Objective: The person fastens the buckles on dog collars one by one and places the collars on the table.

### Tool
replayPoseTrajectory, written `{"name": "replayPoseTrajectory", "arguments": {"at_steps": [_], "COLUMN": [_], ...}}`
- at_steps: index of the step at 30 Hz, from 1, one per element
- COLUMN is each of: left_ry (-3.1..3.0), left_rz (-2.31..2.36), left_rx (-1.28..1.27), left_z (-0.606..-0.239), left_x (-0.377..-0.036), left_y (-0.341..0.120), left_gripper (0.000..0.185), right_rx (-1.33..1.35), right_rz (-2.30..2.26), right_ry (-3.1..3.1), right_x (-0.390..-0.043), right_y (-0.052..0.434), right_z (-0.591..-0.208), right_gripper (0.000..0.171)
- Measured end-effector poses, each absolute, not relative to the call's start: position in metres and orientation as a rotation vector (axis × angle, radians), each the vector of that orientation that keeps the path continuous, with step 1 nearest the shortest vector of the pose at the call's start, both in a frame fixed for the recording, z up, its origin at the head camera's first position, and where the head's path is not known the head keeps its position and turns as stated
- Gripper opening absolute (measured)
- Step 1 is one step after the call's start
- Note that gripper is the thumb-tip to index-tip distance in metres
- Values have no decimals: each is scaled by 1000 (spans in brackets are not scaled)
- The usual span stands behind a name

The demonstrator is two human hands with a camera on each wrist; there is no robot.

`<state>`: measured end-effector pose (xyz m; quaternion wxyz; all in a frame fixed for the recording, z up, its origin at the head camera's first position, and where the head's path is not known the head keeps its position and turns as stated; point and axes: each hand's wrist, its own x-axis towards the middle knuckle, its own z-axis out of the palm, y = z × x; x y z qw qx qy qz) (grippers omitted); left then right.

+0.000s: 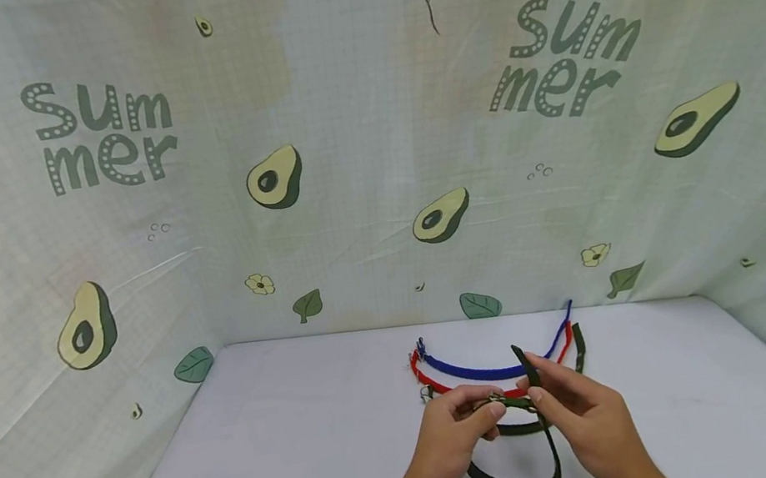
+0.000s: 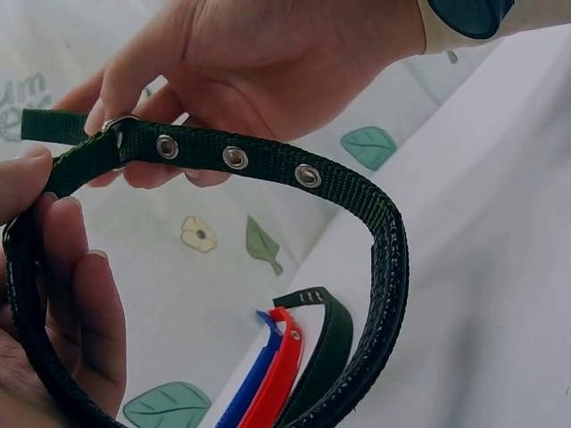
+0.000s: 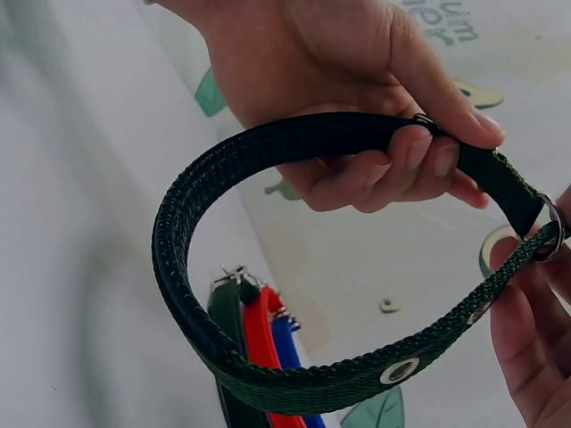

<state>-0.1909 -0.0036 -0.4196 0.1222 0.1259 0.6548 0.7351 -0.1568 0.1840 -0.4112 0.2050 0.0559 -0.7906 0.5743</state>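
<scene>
I have the dark green collar (image 1: 518, 453) lifted off the tabletop (image 1: 275, 460), looped between both hands. My left hand (image 1: 453, 430) pinches the strap at the metal buckle (image 2: 114, 127), just beside the row of eyelets (image 2: 235, 158); my right hand (image 1: 580, 417) is curled round the other end of the strap. I judge this as the buckling step, the free end threaded through the ring. Next calls for lining the prong up with an eyelet. The blue collar (image 1: 481, 370), red collar (image 1: 445, 385) and another green one (image 1: 579, 346) lie behind.
</scene>
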Motion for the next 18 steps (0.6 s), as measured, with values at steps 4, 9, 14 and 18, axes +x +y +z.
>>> {"name": "replayPoseTrajectory", "arguments": {"at_steps": [4,9,14,18], "left_ry": [1909,1916,1919,1924], "left_rz": [2156,2180,2211,2223], "left_rx": [381,420,467,480], "left_z": [-419,-418,-419,-419], "left_x": [-190,-189,-188,-188], "left_y": [-4,-4,-2,-2], "left_gripper": [28,27,25,25], "right_rx": [193,241,247,241], "right_rz": [1578,1553,1536,1527], "right_ry": [-2184,-2164,-2160,-2167], "right_x": [-157,-156,-155,-153], "right_y": [184,183,182,181], "right_z": [-413,-414,-411,-409], "right_gripper": [38,35,33,34]}}
